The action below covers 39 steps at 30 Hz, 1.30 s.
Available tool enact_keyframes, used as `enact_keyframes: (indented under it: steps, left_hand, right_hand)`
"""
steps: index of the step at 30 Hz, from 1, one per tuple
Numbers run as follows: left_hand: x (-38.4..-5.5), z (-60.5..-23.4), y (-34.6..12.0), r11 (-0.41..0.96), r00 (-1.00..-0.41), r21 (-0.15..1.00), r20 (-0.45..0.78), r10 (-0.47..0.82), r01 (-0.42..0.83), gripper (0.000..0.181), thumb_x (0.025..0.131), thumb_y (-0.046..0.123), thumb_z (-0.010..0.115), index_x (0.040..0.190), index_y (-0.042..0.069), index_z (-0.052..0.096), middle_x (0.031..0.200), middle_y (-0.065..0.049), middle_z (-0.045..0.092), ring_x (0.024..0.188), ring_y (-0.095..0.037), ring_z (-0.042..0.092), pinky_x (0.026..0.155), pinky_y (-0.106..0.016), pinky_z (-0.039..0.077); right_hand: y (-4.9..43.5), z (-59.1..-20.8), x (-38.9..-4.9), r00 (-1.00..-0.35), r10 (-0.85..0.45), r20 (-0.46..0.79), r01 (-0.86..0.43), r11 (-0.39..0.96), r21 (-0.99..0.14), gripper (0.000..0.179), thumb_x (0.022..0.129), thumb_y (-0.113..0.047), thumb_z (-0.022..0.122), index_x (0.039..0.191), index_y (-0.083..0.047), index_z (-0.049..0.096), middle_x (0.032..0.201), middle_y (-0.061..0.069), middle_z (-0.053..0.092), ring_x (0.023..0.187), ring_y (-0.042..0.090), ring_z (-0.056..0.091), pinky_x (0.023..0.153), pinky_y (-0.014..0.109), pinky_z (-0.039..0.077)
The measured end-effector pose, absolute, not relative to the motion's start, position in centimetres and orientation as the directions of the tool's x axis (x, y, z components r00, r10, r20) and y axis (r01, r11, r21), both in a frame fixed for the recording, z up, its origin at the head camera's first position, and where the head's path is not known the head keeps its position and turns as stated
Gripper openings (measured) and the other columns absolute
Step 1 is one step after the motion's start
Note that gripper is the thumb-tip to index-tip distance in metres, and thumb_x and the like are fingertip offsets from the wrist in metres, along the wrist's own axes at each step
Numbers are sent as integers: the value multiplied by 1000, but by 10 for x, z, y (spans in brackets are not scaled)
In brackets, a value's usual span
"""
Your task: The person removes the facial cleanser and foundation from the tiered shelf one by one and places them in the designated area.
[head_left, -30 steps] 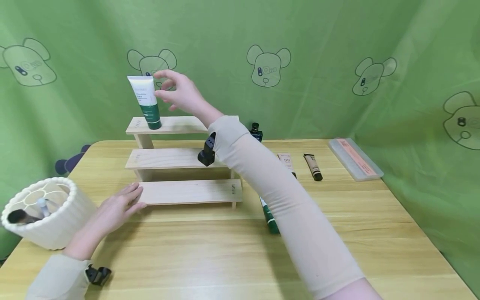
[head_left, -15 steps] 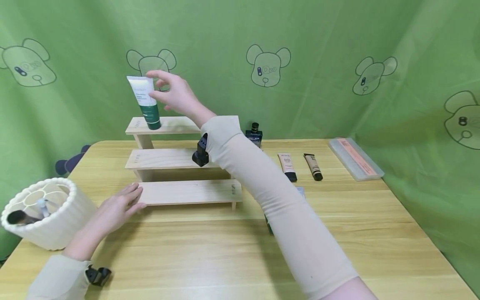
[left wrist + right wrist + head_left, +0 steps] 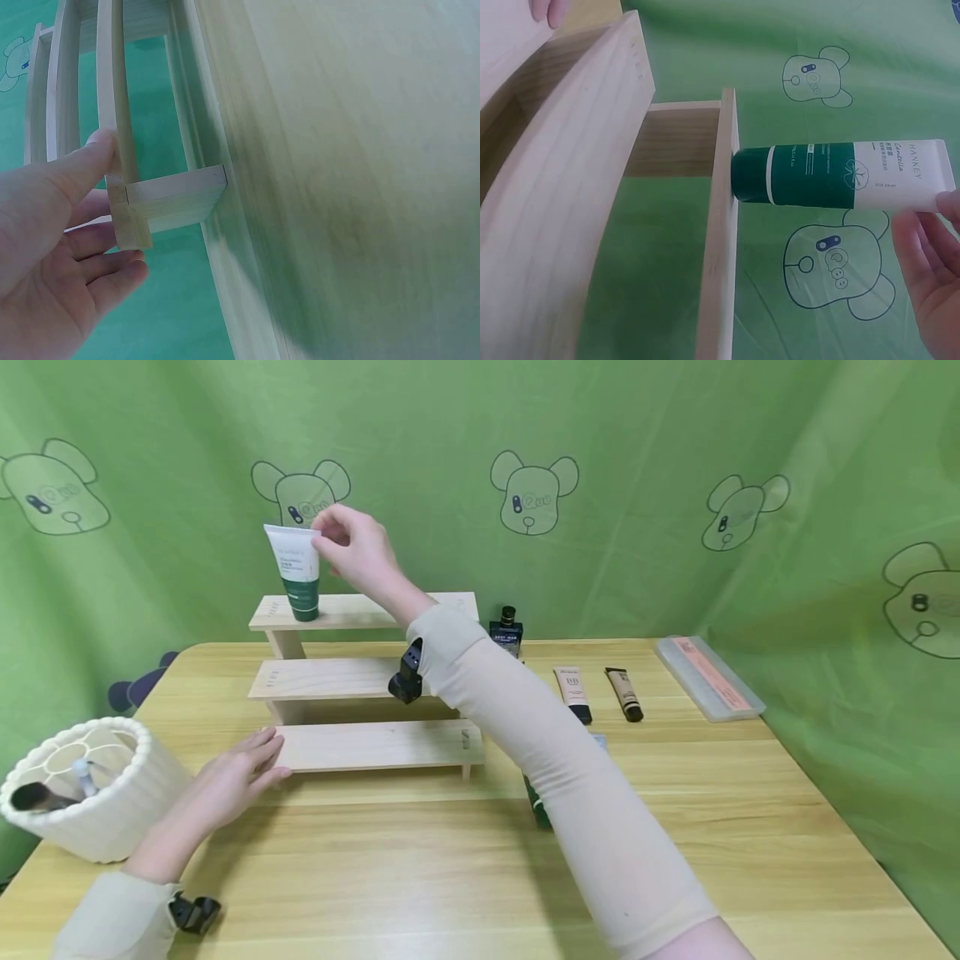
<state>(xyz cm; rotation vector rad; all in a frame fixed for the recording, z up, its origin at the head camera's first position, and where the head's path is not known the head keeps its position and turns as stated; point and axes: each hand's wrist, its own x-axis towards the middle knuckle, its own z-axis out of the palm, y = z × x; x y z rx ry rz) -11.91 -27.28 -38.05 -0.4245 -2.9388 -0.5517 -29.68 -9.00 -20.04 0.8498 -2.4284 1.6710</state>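
Note:
A white and green squeeze tube (image 3: 294, 568) stands cap down at the left end of the top tier of a three-tier wooden shelf (image 3: 375, 745). My right hand (image 3: 360, 547) pinches the tube's upper right corner between thumb and fingers. In the right wrist view, the green cap (image 3: 750, 175) meets the top board. My left hand (image 3: 232, 777) holds the left end of the lowest tier. In the left wrist view its thumb (image 3: 97, 150) lies on the board, while the fingers curl under the end.
A white ribbed holder (image 3: 135, 810) with a brush (image 3: 37, 795) stands at left. Right of the shelf are a dark bottle (image 3: 507, 633), a pink BB tube (image 3: 572, 689), a small brown tube (image 3: 624, 693) and a flat case (image 3: 708, 681). My right arm partly hides another green tube (image 3: 536, 797).
The right hand's fingers have drawn together onto the tube's top corner. The tube's top has shifted slightly right and down, so it leans less. The left hand has stayed put.

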Motion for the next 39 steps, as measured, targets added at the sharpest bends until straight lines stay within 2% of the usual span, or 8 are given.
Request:
enact_keyframes:
  steps: [7, 14, 19, 29, 35, 39]
  left_hand:
    - [-120, -379, -274, 892, -953, 340, 167, 254, 297, 54, 91, 27, 59, 127, -11, 47, 135, -31, 36, 122, -47, 34, 97, -60, 29]
    - [-119, -380, -274, 892, -951, 336, 167, 259, 302, 54, 90, 26, 60, 127, -11, 47, 135, -31, 36, 121, -48, 35, 98, -59, 29]
    - [-118, -380, -274, 892, -953, 340, 161, 257, 298, 54, 90, 26, 60, 127, -12, 46, 135, -31, 35, 121, -48, 35, 98, -59, 29]
    - [-119, -380, -274, 892, -950, 333, 171, 261, 305, 54, 90, 26, 60, 126, -12, 47, 134, -32, 36, 121, -48, 35, 97, -59, 30]
    - [-119, -380, -273, 893, -952, 336, 164, 257, 299, 55, 90, 27, 60, 127, -11, 46, 135, -31, 35, 121, -48, 35, 98, -59, 29]
    - [-119, -380, -272, 891, -952, 342, 165, 257, 299, 55, 90, 28, 59, 127, -11, 46, 135, -31, 36, 122, -47, 35, 98, -59, 29]
  right_hand:
    - [-81, -206, -295, -816, -375, 439, -538, 219, -814, 4, 88, -6, 61, 91, -4, 60, 87, 3, 62, 77, 11, 58, 63, 17, 51]
    - [-51, -204, -283, -800, -377, 467, -530, 77, -845, 5, 87, 0, 60, 91, 1, 58, 85, 9, 61, 75, 20, 58, 66, 28, 54]
    - [-18, -202, -276, -793, -377, 479, -525, 22, -851, 8, 87, 2, 60, 94, 3, 57, 85, 12, 61, 75, 24, 57, 66, 32, 54]
    - [60, -210, -264, -839, -305, 452, -497, 89, -863, 11, 86, 0, 61, 96, 0, 57, 89, 14, 61, 78, 27, 58, 68, 35, 54]
    - [108, -232, -253, -892, -249, 377, -426, 189, -885, 12, 87, -3, 62, 97, 0, 58, 89, 13, 61, 80, 28, 58, 69, 32, 55]
    - [137, -248, -247, -913, -213, 347, -387, 186, -903, 11, 86, -1, 61, 97, 2, 57, 87, 12, 61, 79, 24, 59, 69, 32, 55]
